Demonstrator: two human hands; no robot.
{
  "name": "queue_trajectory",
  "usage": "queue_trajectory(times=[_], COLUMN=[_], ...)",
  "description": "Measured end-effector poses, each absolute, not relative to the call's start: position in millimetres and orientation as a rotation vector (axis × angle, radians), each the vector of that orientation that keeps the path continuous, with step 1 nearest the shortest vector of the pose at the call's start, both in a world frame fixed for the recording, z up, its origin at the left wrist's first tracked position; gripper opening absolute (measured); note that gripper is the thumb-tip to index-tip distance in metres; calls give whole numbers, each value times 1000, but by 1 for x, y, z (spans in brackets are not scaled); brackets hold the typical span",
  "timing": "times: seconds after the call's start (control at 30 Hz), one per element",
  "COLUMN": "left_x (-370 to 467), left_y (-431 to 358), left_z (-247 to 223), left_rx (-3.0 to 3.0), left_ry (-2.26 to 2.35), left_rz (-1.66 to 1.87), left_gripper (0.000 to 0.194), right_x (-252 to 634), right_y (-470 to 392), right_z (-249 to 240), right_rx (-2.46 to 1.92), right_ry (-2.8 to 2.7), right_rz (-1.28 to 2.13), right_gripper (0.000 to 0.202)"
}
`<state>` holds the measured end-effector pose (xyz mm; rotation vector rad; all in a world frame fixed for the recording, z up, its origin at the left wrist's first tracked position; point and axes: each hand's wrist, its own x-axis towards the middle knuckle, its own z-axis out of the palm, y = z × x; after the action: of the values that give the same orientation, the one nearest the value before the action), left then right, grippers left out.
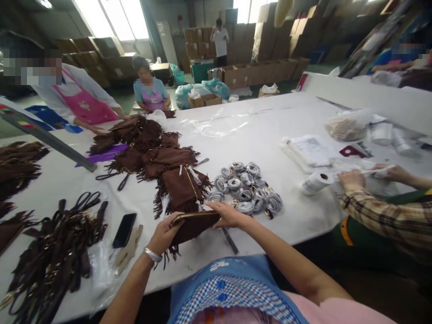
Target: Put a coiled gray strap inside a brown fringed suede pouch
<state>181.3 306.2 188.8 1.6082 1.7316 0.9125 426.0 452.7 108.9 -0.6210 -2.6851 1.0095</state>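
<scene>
Holding brown fringed pouch [194,225], left hand [165,236], right hand [229,213], zipper edge up

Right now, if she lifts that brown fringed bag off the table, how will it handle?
Probably floppy: the brown fringed bag sags between the left hand and right hand, and its fringe dangles. Likely light, since fingertips alone hold it. The gold top edge looks stiffer, so that is likely the surest place to hold.

no legible text, print on white packets [312,150] too blurred to read
</scene>
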Motion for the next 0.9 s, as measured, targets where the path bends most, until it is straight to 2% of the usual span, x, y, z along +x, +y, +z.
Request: queue_trajectory(times=[0.07,0.17,0.23,0.33,0.43,0.53,0.67,0.8,0.9], left_x=[177,171,168,166,162,159,164,174,174], left_y=[322,345,360,377,384,382,381,384,386], left_z=[206,227,238,246,237,212,170,132,103], left_rx=[1643,1673,1691,1598,1414,1217,983,889,852], left_ry=[1691,1769,1881,1929,1898,1868,1828,1787,1820], left_rz=[925,1031,1185,1486,1599,1475,1316,1195,1148], left_gripper=[32,33,36,45,45,44,48,51,53], right_x=[418,416,421,438,460,480,492,492,488], right_y=[458,468,475,496,537,600,703,785,811], right_z=[114,130,142,155,166,176,179,167,143], right_rx=[-554,-591,-653,-744,-939,-1158,-1313,-1448,-1519], right_ry=[-2574,-2508,-2469,-2250,-1956,-1547,-1261,-1142,-1230], right_rz=[1167,1277,1343,1538,1512,1315,1104,944,889], right_gripper=[85,52,42,42,43,42,47,56,47])
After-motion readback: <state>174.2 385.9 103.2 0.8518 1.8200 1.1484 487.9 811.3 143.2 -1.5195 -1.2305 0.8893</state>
